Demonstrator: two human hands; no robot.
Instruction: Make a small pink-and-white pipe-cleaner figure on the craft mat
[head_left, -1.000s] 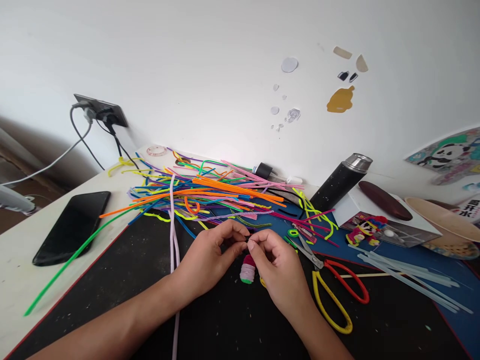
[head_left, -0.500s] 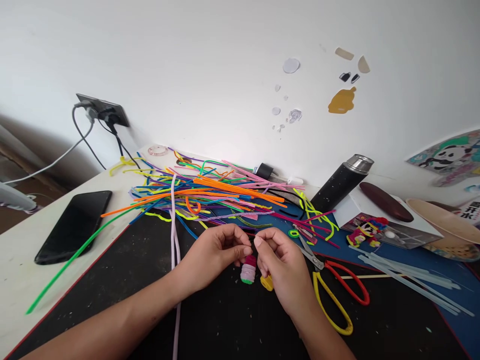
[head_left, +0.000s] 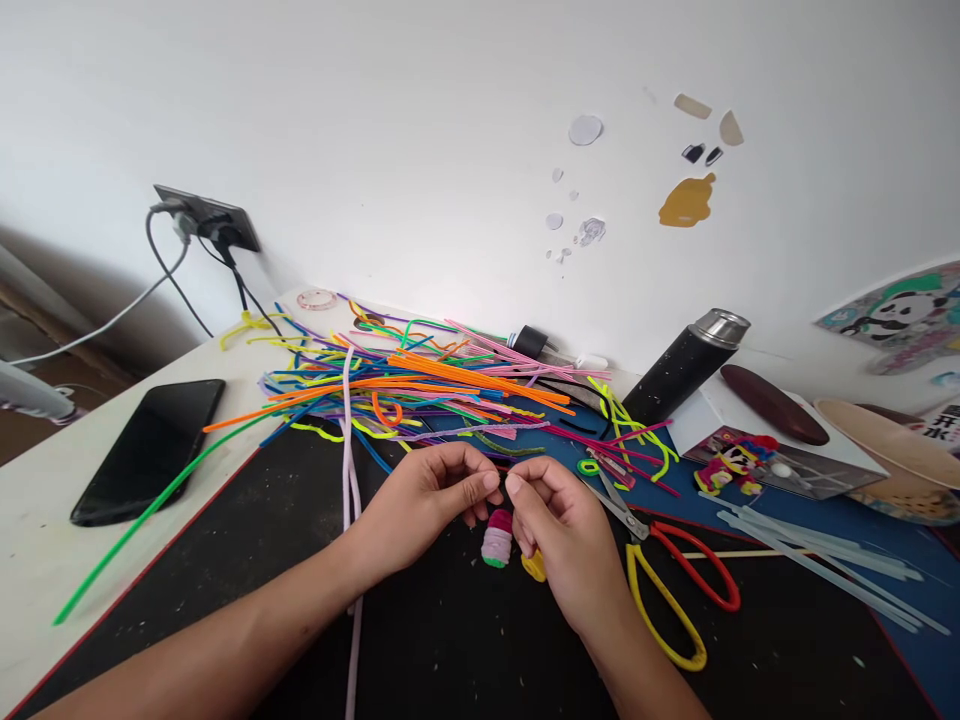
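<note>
The fingers of the left hand [head_left: 421, 505] are bent, with thumb and forefinger pinched together; what is between them is too small for me to tell. Just beside, the fingers of the right hand [head_left: 560, 530] make the same pinch, and here also I cannot tell what they hold. Below the fingertips, between both hands, I see the roll [head_left: 496, 542]: a short fuzzy cylinder, wound in crimson and lilac, with a green end. A yellow piece [head_left: 534, 567] shows partly behind the right hand. For moving, I find most room on the black mat [head_left: 442, 640], between the forearms. Near the right wrist lie the scissors [head_left: 639, 528], steel blades, red and yellow handles apart. A lilac stem [head_left: 347, 450] passes under the left forearm. Beyond the fingers, a heap [head_left: 420, 385] of fuzzy stems limits the room. Farther left, the mat's red edge borders the white table [head_left: 45, 590], which carries a smooth black phone [head_left: 150, 455].
</note>
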